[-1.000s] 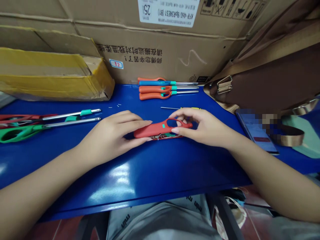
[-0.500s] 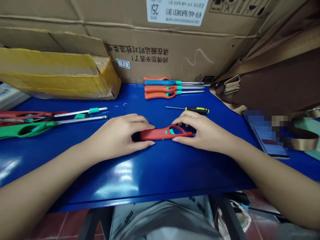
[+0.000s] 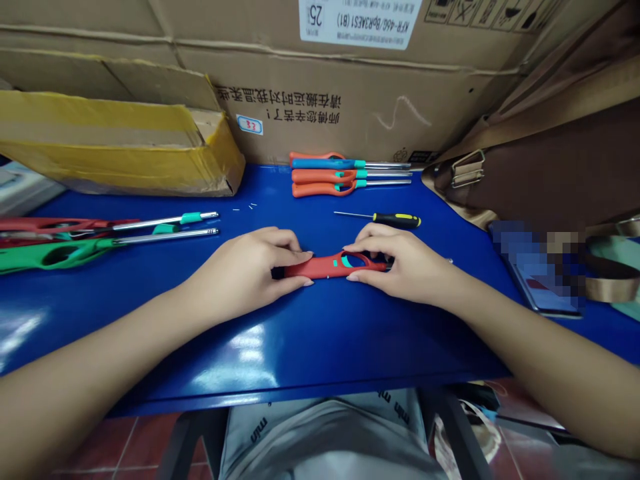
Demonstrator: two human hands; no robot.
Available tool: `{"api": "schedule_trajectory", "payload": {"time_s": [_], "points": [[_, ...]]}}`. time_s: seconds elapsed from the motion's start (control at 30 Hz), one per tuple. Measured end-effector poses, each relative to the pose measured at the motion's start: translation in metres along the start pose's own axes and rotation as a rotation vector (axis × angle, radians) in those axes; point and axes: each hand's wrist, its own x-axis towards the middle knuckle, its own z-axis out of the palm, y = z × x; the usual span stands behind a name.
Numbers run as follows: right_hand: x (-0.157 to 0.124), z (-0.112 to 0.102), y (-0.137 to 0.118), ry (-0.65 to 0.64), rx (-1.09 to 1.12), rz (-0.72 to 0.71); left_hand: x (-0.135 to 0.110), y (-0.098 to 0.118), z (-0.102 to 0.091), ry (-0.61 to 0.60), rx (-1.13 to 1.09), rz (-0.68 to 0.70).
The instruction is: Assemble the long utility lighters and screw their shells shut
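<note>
A red long-necked gas lighter (image 3: 320, 267) with a teal trigger lies sideways on the blue table before me. The thumb and fingers of my left hand (image 3: 265, 263) close around its butt end. At the neck end, my right hand (image 3: 393, 260) grips it near the trigger loop, thumb on the near side and fingers on the far side. Most of the metal tube is hidden under this hand; a small tip shows past the wrist. Just beyond my right hand lies a black and yellow screwdriver (image 3: 397, 220).
Several orange and blue lighters (image 3: 325, 177) lie stacked against the large cardboard box (image 3: 280, 73). At left are red and green lighter parts (image 3: 60, 255) with metal tubes, below a yellow-taped carton (image 3: 125, 160). A phone (image 3: 545, 280) and a brown bag (image 3: 560, 173) occupy the right side.
Both hands keep their hold on the red lighter, with barely any movement. The whole view has shifted slightly, and a bit of metal tip now shows beyond the right wrist.
</note>
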Motion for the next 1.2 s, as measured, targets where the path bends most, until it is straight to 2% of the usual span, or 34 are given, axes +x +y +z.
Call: {"api": "schedule_trajectory", "payload": {"time_s": [0.1, 0.2, 0.3, 0.47, 0.63, 0.9, 1.07, 1.2], "points": [[0.0, 0.001, -0.001, -0.004, -0.065, -0.031, -0.001, 0.005, 0.001, 0.001, 0.133, 0.031], [-0.001, -0.003, -0.002, -0.05, -0.254, -0.103, -0.002, 0.008, 0.002, 0.004, 0.281, 0.086], [-0.002, -0.009, -0.003, -0.087, -0.408, -0.202, -0.002, 0.006, 0.003, 0.014, 0.299, 0.158], [-0.003, -0.014, -0.005, -0.101, -0.355, -0.23, -0.001, -0.002, 0.002, 0.071, 0.159, 0.158], [-0.006, -0.015, -0.008, -0.111, -0.337, -0.193, 0.0, -0.001, 0.001, 0.044, 0.024, 0.147], [-0.005, -0.017, -0.012, -0.126, -0.352, -0.165, 0.001, 0.007, 0.001, 0.021, -0.057, 0.118], [-0.003, -0.023, -0.003, -0.052, -0.319, -0.125, 0.003, 0.005, -0.006, 0.044, -0.133, 0.043], [-0.004, -0.027, 0.0, -0.054, -0.351, -0.152, 0.002, 0.002, -0.01, 0.075, -0.066, 0.089]]}}
